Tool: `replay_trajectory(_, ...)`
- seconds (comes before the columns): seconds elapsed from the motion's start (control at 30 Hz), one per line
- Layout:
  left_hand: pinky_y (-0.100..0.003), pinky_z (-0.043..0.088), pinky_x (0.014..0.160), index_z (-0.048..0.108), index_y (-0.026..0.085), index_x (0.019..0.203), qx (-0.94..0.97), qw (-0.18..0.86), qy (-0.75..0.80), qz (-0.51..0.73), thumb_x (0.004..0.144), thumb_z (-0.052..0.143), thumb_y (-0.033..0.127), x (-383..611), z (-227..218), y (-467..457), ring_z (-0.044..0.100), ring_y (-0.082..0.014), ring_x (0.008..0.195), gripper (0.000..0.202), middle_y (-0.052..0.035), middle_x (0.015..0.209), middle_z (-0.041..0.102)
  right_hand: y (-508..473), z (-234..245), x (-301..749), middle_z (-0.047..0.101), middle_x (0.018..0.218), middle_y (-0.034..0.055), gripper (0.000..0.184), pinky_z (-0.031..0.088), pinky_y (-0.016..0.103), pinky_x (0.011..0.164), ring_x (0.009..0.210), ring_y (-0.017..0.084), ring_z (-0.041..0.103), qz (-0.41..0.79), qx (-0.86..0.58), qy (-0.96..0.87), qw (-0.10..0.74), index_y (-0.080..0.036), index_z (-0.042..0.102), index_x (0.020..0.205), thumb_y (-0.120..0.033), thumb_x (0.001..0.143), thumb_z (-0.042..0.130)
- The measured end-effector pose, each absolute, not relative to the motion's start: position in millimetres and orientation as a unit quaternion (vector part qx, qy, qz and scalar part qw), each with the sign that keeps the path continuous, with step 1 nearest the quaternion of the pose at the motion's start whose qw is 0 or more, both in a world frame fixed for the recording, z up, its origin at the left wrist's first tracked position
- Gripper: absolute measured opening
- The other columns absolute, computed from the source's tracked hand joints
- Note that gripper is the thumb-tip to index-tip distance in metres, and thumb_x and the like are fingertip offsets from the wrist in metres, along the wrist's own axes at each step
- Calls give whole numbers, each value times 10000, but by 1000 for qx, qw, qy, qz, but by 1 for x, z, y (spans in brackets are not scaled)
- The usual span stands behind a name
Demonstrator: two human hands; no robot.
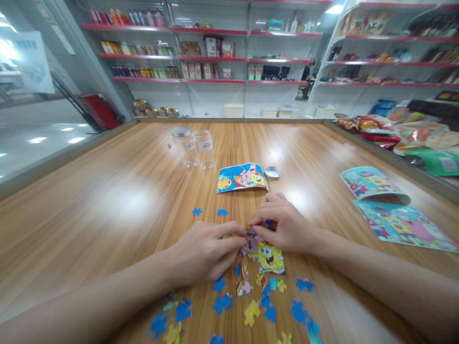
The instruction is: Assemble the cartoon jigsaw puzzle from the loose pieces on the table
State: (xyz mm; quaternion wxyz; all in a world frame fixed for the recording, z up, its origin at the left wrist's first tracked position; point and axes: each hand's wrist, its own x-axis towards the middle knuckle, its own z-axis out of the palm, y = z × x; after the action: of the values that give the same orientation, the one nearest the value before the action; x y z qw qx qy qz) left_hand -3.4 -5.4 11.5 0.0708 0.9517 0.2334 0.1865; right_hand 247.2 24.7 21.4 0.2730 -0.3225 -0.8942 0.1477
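Observation:
A partly joined jigsaw puzzle (270, 258) lies on the wooden table, showing a yellow cartoon face and a pink figure. My left hand (211, 248) reaches its left edge, fingers closed together, with the fingertips on the puzzle pieces there. Over the top of the joined part, my right hand (285, 222) pinches a jigsaw piece between thumb and fingers; the hand partly hides it. Loose blue pieces (222, 303) and a yellow piece (252, 313) are scattered below, among several others. Two more blue pieces (222, 212) lie above my left hand.
A curled picture card (242, 177) lies ahead beside a round metal lid (273, 172). Two clear jars (204, 150) stand behind it, one lidded. More picture sheets (405, 224) lie at right. Packaged goods (380, 129) sit past the table's right edge; stocked shelves (211, 58) line the back.

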Motion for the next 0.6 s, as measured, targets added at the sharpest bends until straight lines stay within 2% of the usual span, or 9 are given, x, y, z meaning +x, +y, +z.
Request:
replay_trajectory(0.17,-296,548,646,637,242,1202,957,58,226,173,964,503,190,-2,14,-6,688,-158,826,278,-60,1172,663,25,22,248,699,763,3,82,375,379,824,811,186,563,150,-321,-896,267,-233,752,841,-226,863,674)
replay_trajectory(0.3,-303,526,615,626,258,1217,957,54,231,166,964,501,200,-1,14,-6,683,-158,808,288,-46,1165,656,25,23,250,696,795,18,125,380,389,826,849,200,564,162,-316,-899,255,-236,766,878,-236,891,641)
replay_trajectory(0.6,-304,510,607,621,261,1214,957,54,233,166,965,493,200,-2,13,-7,674,-156,811,287,-30,1174,652,31,26,253,656,858,44,340,399,392,844,870,190,565,209,-306,-891,264,-221,792,842,-293,991,495)
